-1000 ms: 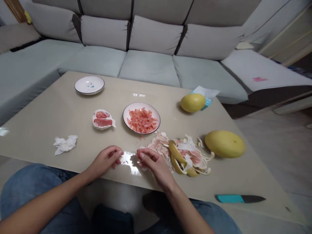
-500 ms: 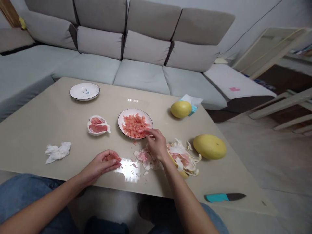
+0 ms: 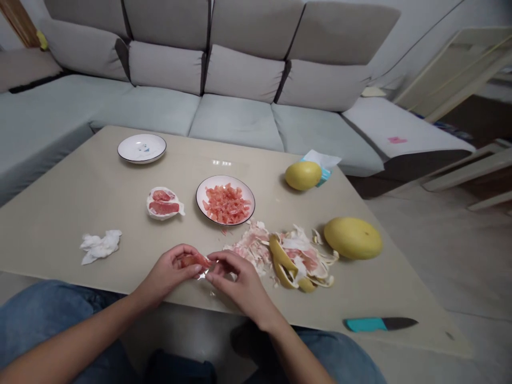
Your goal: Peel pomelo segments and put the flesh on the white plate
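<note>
In the head view, a piece of red pulp (image 3: 192,260) lies in the left hand (image 3: 170,271), its long axis running roughly from nine to three o'clock, the free end pointing at the right hand (image 3: 242,282). The left grip pinches it between thumb and fingers; the right grip is curled with its tips at that free end, but I cannot tell whether they press on it. The plate (image 3: 204,188) of pulp bits (image 3: 226,204) sits on the desk (image 3: 176,160) at about twelve o'clock from the right hand, the nearer one, and about one o'clock from the left. The peel pile (image 3: 284,262) lies at two o'clock from the right hand.

Half a second ago the right hand was out at the plate's near edge, well apart from the left; now it is back beside the left fingers, and the near edge shows uncovered.
</note>
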The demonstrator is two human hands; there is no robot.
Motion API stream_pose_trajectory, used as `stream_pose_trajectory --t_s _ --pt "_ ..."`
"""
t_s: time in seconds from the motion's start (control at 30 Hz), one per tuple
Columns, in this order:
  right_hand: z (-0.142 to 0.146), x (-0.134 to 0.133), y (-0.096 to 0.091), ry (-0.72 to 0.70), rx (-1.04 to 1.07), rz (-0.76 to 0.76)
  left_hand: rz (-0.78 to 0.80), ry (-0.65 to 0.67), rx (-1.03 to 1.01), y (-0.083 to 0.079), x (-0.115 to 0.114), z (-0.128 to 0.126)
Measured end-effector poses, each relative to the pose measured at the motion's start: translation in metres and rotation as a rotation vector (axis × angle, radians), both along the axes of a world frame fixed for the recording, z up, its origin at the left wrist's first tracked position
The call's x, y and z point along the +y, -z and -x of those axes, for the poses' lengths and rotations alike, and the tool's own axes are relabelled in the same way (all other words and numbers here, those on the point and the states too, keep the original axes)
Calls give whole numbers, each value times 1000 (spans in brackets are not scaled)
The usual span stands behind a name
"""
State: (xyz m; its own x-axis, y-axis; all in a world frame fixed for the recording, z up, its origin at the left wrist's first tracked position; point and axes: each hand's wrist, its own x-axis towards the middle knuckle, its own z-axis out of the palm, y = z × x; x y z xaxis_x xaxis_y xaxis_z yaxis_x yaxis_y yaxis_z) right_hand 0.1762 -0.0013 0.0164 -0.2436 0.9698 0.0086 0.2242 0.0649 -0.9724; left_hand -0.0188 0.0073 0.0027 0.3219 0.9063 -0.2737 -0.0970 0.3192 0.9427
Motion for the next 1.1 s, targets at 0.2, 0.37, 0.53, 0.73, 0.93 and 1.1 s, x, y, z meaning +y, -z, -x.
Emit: stream_pose_trajectory --t_s 0.2,0.37,0.53,0.73,0.93,1.1 --pt "7 -5 -1 43 41 73 14 9 -38 -5 -4 -2" --pt "3 -7 -2 24 75 174 74 32 -67 -7 -4 -2" --pt "2 -6 1 -5 203 319 141 57 -82 -7 -5 -3" --pt "1 -7 -2 -19 230 365 134 84 -92 -8 -6 -1" --pt "-1 -7 -2 -99 335 420 104 125 -91 -6 -6 1" --pt "-2 -5 3 -171 442 489 89 159 -115 -5 -6 3"
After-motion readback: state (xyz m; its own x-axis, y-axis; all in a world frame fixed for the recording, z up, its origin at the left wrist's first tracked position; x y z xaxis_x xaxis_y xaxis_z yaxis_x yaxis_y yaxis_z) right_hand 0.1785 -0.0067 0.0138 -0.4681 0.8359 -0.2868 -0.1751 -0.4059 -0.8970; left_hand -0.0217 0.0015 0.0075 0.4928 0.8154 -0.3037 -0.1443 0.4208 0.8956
